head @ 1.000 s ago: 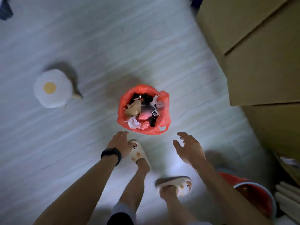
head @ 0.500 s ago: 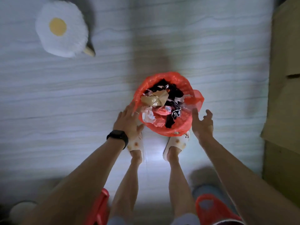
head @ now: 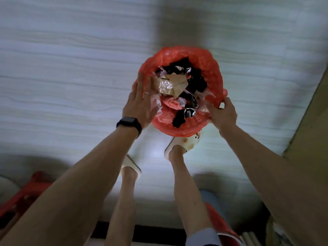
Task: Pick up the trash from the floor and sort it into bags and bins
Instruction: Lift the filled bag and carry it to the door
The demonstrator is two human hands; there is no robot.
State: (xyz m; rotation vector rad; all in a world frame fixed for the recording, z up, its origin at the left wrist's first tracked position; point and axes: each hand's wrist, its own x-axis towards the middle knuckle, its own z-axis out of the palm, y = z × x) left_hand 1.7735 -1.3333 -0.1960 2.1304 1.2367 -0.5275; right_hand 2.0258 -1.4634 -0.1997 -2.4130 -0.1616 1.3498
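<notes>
The red bag [head: 211, 68] sits on the pale, wood-grained floor [head: 71, 77], its mouth wide and stuffed with trash: brown paper [head: 177, 82], black scraps, crumpled foil and pink plastic. The left hand [head: 140, 103] lies flat against the bag's left rim with its fingers straight, gripping nothing; a ring [head: 147, 93] shows on one finger and a black wristband [head: 129, 124] on the wrist. The right hand [head: 222, 114] has its fingers curled and pinches the bag's right rim.

Bare floor spreads to the left of the bag and beyond it. To the right a cardboard box [head: 316, 121] closes the space, its edge running on a slant. The right slipper [head: 184, 142] is tucked just under the bag's near edge; the left slipper [head: 130, 165] stands behind it. Blurred red objects crowd the lower left [head: 26, 190] and lower right [head: 218, 222], beside the legs.
</notes>
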